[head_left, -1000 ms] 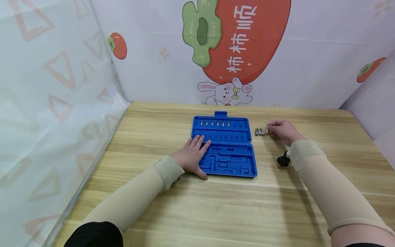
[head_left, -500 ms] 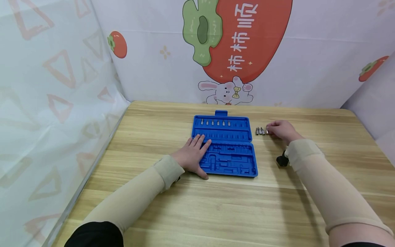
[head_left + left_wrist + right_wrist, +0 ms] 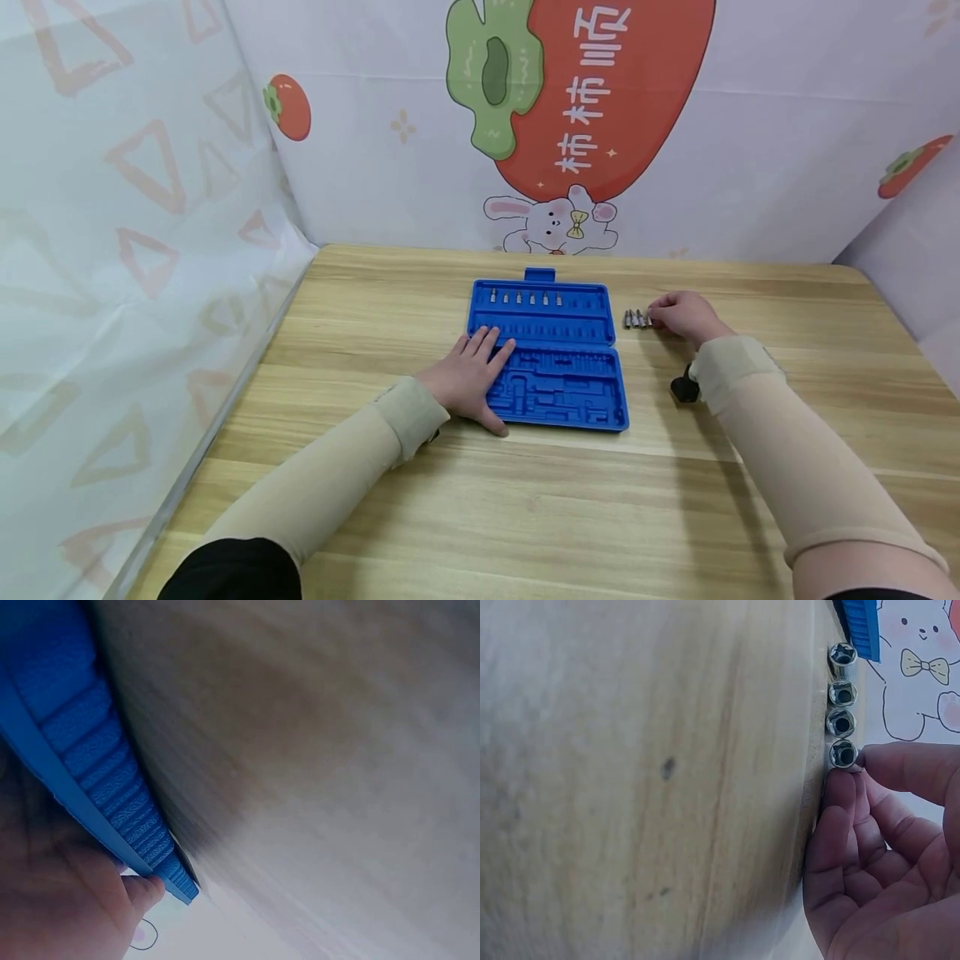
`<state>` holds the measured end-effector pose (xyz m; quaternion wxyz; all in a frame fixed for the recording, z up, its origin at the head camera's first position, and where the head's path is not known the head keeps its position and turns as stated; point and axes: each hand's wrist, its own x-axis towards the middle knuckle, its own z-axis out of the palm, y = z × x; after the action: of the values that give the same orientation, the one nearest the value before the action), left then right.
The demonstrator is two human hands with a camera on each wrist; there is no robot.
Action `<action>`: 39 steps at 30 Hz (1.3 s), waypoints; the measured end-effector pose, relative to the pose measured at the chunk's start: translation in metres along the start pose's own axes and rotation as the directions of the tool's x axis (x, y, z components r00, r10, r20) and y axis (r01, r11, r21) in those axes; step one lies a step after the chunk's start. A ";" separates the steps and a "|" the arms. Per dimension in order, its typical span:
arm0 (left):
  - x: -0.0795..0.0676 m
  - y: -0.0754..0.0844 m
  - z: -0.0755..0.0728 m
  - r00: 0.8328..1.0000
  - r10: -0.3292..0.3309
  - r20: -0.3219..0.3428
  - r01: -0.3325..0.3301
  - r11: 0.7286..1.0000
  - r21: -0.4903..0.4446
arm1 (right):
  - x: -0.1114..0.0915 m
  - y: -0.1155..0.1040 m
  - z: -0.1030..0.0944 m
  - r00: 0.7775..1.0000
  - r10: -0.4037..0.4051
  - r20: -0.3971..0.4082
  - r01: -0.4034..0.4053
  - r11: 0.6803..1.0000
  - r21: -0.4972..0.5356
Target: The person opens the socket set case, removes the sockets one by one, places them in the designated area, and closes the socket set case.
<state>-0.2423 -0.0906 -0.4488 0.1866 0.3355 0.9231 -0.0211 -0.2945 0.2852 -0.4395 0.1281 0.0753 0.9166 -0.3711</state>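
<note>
My left hand [image 3: 463, 382] lies with spread fingers over the left side of an open blue socket case [image 3: 564, 319]. In the left wrist view, its fingers rest along the case's ribbed edge [image 3: 112, 795]. My right hand [image 3: 684, 315] is to the right of the case, thumb and fingers pinching a small silver bit socket [image 3: 844, 754] at the near end of a row. The other bit sockets [image 3: 842, 693] lie side by side on the table, their square-holed ends facing the right wrist camera. Several bit sockets [image 3: 532, 299] sit in the case's upper row.
The wooden table [image 3: 540, 508] extends around the case. The case's latch tab [image 3: 540, 274] points at the printed backdrop [image 3: 375, 183] behind the table. A black wrist camera [image 3: 685, 388] hangs under the right cuff. White cloth [image 3: 150, 292] borders the left side.
My right hand has brought its bit socket slightly left and down, against the end of the row on the table. The left hand stays in place on the case.
</note>
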 end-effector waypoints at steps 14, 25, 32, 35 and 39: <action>-0.003 0.003 0.000 1.000 0.003 0.004 -0.003 1.000 -0.020 | -0.002 0.003 0.002 1.000 -0.011 -0.010 0.011 1.000 -0.027; -0.004 0.004 -0.002 1.000 0.003 -0.005 -0.003 1.000 -0.002 | -0.003 0.000 0.003 0.999 0.007 -0.032 -0.008 0.998 -0.056; -0.004 0.003 -0.001 1.000 0.006 -0.012 -0.006 1.000 -0.006 | -0.003 -0.001 0.003 0.999 -0.005 -0.038 0.003 0.998 -0.062; -0.003 0.002 -0.001 1.000 0.007 -0.016 -0.007 1.000 -0.013 | -0.004 -0.001 0.002 0.999 -0.005 -0.038 0.003 0.999 -0.053; -0.004 0.002 -0.001 1.000 0.004 -0.018 -0.004 1.000 -0.009 | -0.004 -0.002 0.002 0.999 -0.007 -0.034 0.006 0.999 -0.040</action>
<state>-0.2388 -0.0910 -0.4465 0.1800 0.3368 0.9241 -0.0137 -0.2909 0.2824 -0.4379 0.1125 0.0761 0.9262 -0.3517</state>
